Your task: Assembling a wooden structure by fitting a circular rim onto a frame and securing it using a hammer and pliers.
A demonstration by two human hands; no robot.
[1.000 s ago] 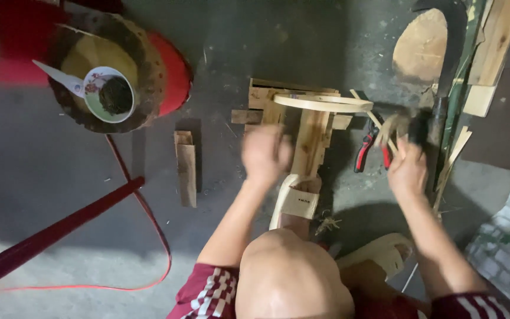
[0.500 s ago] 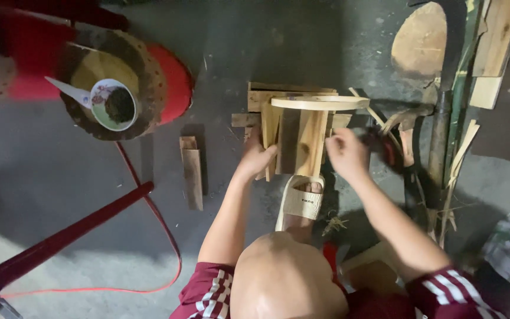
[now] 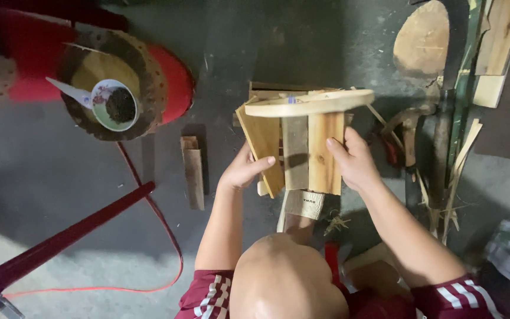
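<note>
A small wooden stool with a round top (image 3: 308, 103) and flat plank legs stands tilted on the dark floor in front of me. My left hand (image 3: 243, 168) grips the left plank leg (image 3: 262, 142), which leans outward. On the other side, my right hand (image 3: 352, 159) holds the right plank leg (image 3: 324, 150) from its edge. A middle plank shows between the two. A sandalled foot (image 3: 302, 204) rests just below the stool's legs.
A loose wood piece (image 3: 193, 168) lies left of the stool. A cup with a spoon (image 3: 113, 105) sits on a round stand against a red seat. A red cable (image 3: 166, 236) curves across the floor. Red-handled pliers (image 3: 391, 150), a round wooden disc (image 3: 421, 38) and planks (image 3: 500, 41) lie to the right.
My right hand came from the tools at the right over to the stool. Both hands now grip its legs, and the stool sits nearer and more tilted.
</note>
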